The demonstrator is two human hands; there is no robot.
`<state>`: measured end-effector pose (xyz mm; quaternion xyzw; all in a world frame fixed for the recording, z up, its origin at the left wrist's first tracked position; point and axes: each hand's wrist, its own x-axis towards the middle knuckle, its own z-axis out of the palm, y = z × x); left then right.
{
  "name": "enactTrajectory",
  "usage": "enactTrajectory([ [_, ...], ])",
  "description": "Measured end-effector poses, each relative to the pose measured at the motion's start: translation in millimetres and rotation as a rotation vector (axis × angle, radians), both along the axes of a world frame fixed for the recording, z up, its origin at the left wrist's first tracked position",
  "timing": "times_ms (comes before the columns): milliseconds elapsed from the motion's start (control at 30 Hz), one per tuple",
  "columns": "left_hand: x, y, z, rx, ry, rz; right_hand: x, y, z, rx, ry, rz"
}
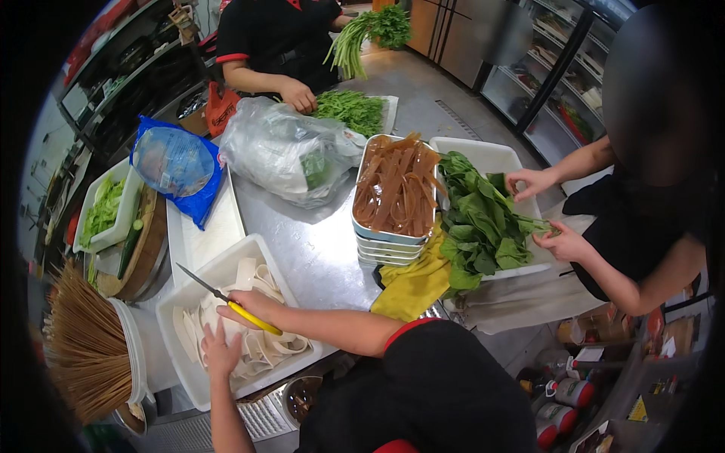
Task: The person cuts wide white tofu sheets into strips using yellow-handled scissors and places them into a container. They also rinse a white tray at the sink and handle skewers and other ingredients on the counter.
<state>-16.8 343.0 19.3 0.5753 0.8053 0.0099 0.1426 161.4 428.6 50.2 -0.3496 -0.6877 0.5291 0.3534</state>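
My right hand [257,308] is closed around a knife with a yellow handle [255,319]; its blade [195,279] points up and left over the rim of a white plastic tub [308,359]. Wide, flat off-white strips [266,351], folded and loosely piled, lie in the tub. My left hand [221,348] rests on the strips with its fingers spread, just below the right hand. Whether it pinches any strip cannot be made out.
Stacked trays of brown strips [396,187], a yellow cloth [410,283], a plastic bag [283,150] and a blue packet [178,170] lie beyond. Bundled thin sticks [85,345] stand at left. One person handles leafy greens [481,221] at right; another holds green stalks [354,45] opposite.
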Motion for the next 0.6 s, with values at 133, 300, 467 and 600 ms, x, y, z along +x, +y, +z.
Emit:
enactTrajectory([
  [133, 7.2, -1.7, 16.3, 0.228, 0.104, 0.041, -0.2, -1.4, -6.3, 0.068, -0.006, -0.022],
  [300, 12.9, -9.4, 14.1, 0.39, -0.149, -0.286, 1.7, -0.4, -13.4, 0.029, -0.196, 0.003],
  [467, 30.4, -27.4, 28.6, 0.237, -0.149, -0.404, 1.0, -5.4, -10.2, 0.032, -0.375, 0.01],
  [600, 48.8, -46.8, 29.8, 0.421, -0.277, -0.367, -11.2, -2.1, -39.9, 0.173, -0.376, -0.042],
])
